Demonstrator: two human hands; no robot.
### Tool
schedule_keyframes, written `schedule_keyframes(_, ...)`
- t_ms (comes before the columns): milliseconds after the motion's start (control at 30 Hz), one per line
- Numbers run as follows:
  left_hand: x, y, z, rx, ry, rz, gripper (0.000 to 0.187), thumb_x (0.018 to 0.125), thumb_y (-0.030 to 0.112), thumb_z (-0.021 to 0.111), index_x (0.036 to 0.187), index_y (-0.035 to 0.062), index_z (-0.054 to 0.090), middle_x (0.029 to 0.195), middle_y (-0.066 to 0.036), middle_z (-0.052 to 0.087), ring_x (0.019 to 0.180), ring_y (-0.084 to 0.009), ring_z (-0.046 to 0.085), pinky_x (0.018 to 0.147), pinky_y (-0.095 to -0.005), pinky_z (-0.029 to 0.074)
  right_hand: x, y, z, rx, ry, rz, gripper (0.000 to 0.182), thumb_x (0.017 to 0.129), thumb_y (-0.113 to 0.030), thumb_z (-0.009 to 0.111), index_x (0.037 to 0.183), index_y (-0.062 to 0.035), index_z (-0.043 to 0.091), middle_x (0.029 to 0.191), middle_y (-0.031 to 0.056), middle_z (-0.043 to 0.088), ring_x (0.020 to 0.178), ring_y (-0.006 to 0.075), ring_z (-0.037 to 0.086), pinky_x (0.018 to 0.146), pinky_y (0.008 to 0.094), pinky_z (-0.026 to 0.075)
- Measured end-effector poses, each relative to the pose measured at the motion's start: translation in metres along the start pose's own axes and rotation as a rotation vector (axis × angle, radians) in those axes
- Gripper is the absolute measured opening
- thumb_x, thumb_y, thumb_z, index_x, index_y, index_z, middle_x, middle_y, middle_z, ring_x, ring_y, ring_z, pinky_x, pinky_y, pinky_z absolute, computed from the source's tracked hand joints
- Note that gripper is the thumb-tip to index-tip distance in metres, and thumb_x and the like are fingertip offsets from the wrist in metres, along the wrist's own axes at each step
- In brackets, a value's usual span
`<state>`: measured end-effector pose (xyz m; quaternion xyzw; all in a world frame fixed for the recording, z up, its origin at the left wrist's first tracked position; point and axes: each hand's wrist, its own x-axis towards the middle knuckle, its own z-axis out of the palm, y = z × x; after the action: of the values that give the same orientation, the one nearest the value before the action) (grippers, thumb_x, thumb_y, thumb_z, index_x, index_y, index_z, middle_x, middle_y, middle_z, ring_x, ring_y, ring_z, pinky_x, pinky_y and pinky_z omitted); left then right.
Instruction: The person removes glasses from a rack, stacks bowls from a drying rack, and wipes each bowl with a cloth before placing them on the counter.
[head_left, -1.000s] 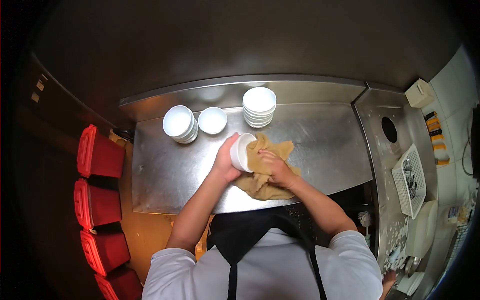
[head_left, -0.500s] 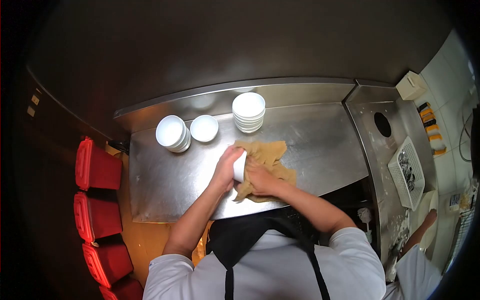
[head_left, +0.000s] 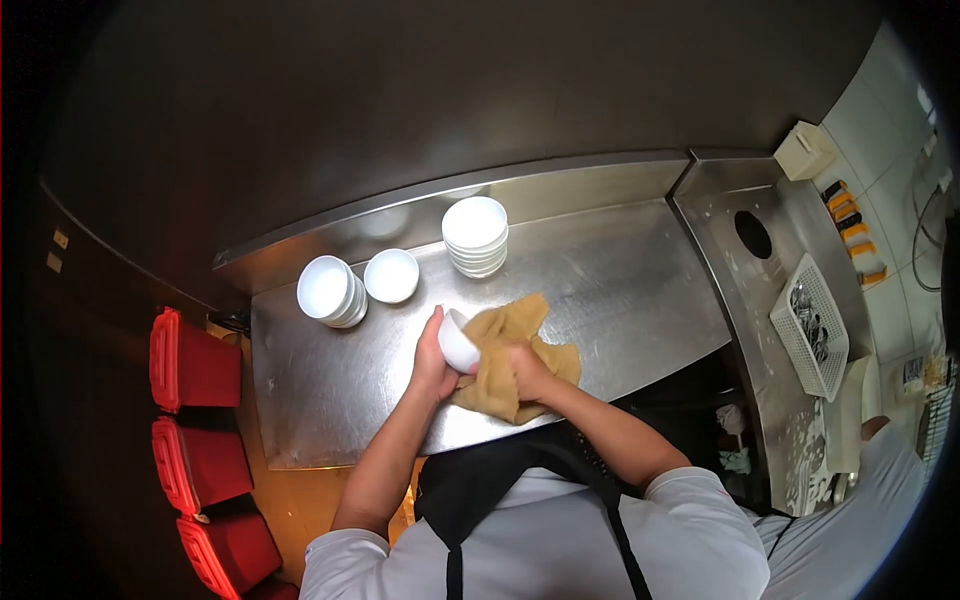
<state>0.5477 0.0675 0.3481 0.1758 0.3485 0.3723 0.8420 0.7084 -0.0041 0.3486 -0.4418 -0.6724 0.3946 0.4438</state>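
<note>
A white bowl (head_left: 457, 343) is tilted on its side in my left hand (head_left: 431, 362), whose fingers and thumb close around its left side. My right hand (head_left: 530, 372) grips a tan cloth (head_left: 512, 318), and part of the cloth lies against the bowl's right side. Folds of cloth hide some of the right fingers. Beyond my hands, a tall stack of white bowls (head_left: 475, 238) stands near the back ledge. To its left are a single white bowl (head_left: 391, 276) and another, slightly leaning stack of white bowls (head_left: 332, 291).
The steel counter (head_left: 620, 290) has a raised back ledge. At right, a white basket (head_left: 812, 325) of cutlery sits on the steel sink unit beside a dark round hole (head_left: 752, 234). Red lidded bins (head_left: 200, 365) line the floor at left. A co-worker's sleeve (head_left: 850, 530) shows lower right.
The bowl has turned so more of its outer side shows, and the cloth has shifted around it. The view has moved slightly. The co-worker's forearm has drawn back.
</note>
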Motion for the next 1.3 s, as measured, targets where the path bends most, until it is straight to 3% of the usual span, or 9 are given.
schedule_keyframes(67, 0.007, -0.01, -0.005, 0.062, 0.07, 0.176, 0.048, 0.1, 0.047, 0.043, 0.119, 0.0051, 0.056, 0.116, -0.016, 0.062, 0.1, -0.0256, 0.062, 0.089, -0.0428, 0.05, 0.004, -0.02, -0.012, 0.208, 0.051, 0.342, 0.015, 0.087, -0.016, 0.07, 0.081, -0.0028, 0.067, 0.079, 0.0117, 0.067, 0.071, 0.0246, 0.061, 0.065, 0.0349, 0.049)
schedule_keyframes(300, -0.011, -0.012, -0.002, 0.038, -0.345, 0.234, 0.043, 0.1, 0.026, 0.052, 0.133, -0.0019, 0.046, 0.134, -0.013, 0.054, 0.127, -0.0255, 0.049, 0.113, -0.0401, 0.033, 0.034, 0.013, -0.028, -0.302, 0.725, 0.285, 0.023, 0.097, -0.022, 0.057, 0.091, -0.0022, 0.067, 0.085, 0.0123, 0.069, 0.078, 0.0264, 0.064, 0.07, 0.0369, 0.049)
schedule_keyframes(400, -0.009, -0.013, -0.005, 0.035, -0.31, 0.313, 0.042, 0.099, 0.026, 0.055, 0.131, 0.0011, 0.047, 0.134, -0.012, 0.054, 0.126, -0.0241, 0.05, 0.112, -0.0429, 0.034, 0.018, 0.064, -0.031, -0.94, 0.697, -0.068, 0.027, 0.093, -0.024, 0.061, 0.112, -0.0044, 0.064, 0.105, 0.0146, 0.067, 0.095, 0.0296, 0.064, 0.083, 0.0394, 0.049)
schedule_keyframes(500, -0.003, -0.018, -0.015, 0.067, -0.197, 0.357, 0.034, 0.099, 0.021, 0.055, 0.127, 0.0017, 0.051, 0.125, -0.01, 0.061, 0.114, -0.0197, 0.059, 0.103, -0.038, 0.044, 0.02, -0.001, -0.008, -0.316, 0.323, 0.145, 0.06, 0.081, -0.032, 0.068, 0.131, -0.0019, 0.053, 0.11, 0.0181, 0.063, 0.104, 0.0386, 0.057, 0.091, 0.049, 0.043)
schedule_keyframes(600, -0.007, -0.025, -0.017, 0.593, -0.235, 0.456, 0.027, 0.1, 0.015, 0.053, 0.123, 0.0006, 0.056, 0.114, -0.007, 0.065, 0.1, -0.0142, 0.063, 0.089, -0.0301, 0.051, 0.024, -0.019, 0.024, -0.773, 0.324, -0.328, 0.064, 0.081, -0.03, 0.069, 0.132, 0.0027, 0.05, 0.108, 0.0185, 0.063, 0.104, 0.0374, 0.058, 0.097, 0.0474, 0.043)
schedule_keyframes(733, -0.022, -0.026, -0.008, 0.804, -0.063, 0.571, 0.022, 0.092, 0.004, 0.058, 0.113, -0.0027, 0.063, 0.097, -0.007, 0.071, 0.091, -0.0098, 0.063, 0.082, -0.0267, 0.051, 0.042, -0.012, 0.012, -0.26, 0.442, -0.003, 0.058, 0.087, -0.034, 0.065, 0.129, 0.0051, 0.053, 0.115, 0.0142, 0.063, 0.107, 0.0288, 0.059, 0.1, 0.0356, 0.043)
schedule_keyframes(900, -0.026, -0.013, 0.011, 0.992, -0.314, 1.012, 0.018, 0.091, 0.01, 0.066, 0.103, -0.0027, 0.067, 0.098, -0.014, 0.07, 0.094, -0.0257, 0.064, 0.087, -0.0371, 0.049, 0.049, 0.039, -0.021, 1.38, 0.192, 0.392, 0.054, 0.102, -0.042, 0.047, 0.13, 0.0038, 0.053, 0.121, 0.0079, 0.062, 0.108, 0.0155, 0.057, 0.096, 0.0261, 0.043)
schedule_keyframes(1033, -0.014, 0.006, 0.026, 1.168, -0.108, 1.158, 0.013, 0.078, 0.004, 0.071, 0.089, -0.0014, 0.067, 0.086, -0.019, 0.064, 0.084, -0.0369, 0.062, 0.079, -0.04, 0.049, 0.036, 0.018, 0.013, 0.649, 0.546, 0.471, 0.044, 0.105, -0.038, 0.042, 0.122, -0.0006, 0.058, 0.111, 0.0055, 0.063, 0.102, 0.0135, 0.058, 0.089, 0.0287, 0.046)
schedule_keyframes(1300, 0.02, 0.06, -0.025, 1.707, 0.184, 1.349, 0.007, 0.082, 0.009, 0.065, 0.087, 0.005, 0.068, 0.078, -0.01, 0.067, 0.079, -0.0273, 0.063, 0.081, -0.0406, 0.044, 0.014, -0.035, -0.04, 0.324, 0.754, 0.224, 0.031, 0.102, -0.028, 0.053, 0.113, 0.0005, 0.058, 0.108, 0.0072, 0.062, 0.098, 0.0161, 0.057, 0.087, 0.031, 0.046)
